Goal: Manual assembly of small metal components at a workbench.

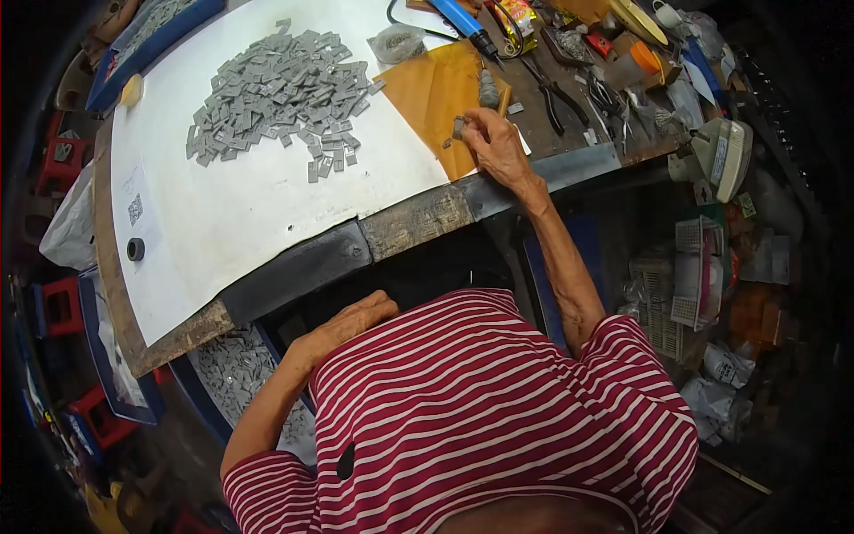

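My right hand (501, 149) is over the right end of the bench edge, its thumb and fingers pinched on a small grey piece (459, 126). Under the fingertips lies a brown paper sheet (429, 98), with a tiny dark bit on it beside the piece. A grey lump like putty (487, 89) stands just beyond the hand. My left hand (358, 313) rests against the front of my striped shirt, below the bench edge, loosely open with nothing visible in it. To the left, a large heap of small flat grey rectangular pieces (276, 93) covers part of the white board (258, 209).
A blue-handled tool (467, 25), black pliers (556, 98) and scattered clutter crowd the bench's right side. A clear bag (397, 43) sits beside the paper. A black ring (135, 249) lies at the left. Below the bench, a blue tray (236, 374) holds more grey pieces.
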A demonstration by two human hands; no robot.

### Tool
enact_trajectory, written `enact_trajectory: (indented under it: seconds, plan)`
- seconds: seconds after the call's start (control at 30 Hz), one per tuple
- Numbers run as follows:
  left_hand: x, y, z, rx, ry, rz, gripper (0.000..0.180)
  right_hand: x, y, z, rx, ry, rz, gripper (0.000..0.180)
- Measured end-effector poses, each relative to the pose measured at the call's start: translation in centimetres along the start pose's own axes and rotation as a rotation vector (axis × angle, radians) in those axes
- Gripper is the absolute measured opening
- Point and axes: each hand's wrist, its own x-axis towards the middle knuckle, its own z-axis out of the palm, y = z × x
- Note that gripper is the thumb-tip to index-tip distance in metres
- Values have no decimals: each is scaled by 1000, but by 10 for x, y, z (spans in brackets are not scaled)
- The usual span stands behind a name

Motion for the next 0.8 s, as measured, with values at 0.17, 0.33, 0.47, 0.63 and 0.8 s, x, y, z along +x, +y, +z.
enact_trajectory:
  seconds: [0.17, 0.33, 0.47, 0.63, 0.8]
  plan:
    - [5, 9, -6, 71, -101, -24, 40, 6, 7, 5, -115, 57, -64, 16]
    - [14, 23, -3, 282, -64, -62, 23, 13, 9, 4, -168, 45, -116, 12]
    - [34, 10, 8, 676, 55, 40, 22, 16, 11, 7, -213, 51, -170, 11]
    - [51, 11, 3, 720, 80, 125, 33, 18, 13, 6, -213, 28, -171, 10]
    - [59, 4, 5, 731, 157, 225, 40, 18, 13, 6, -229, 12, -157, 9]
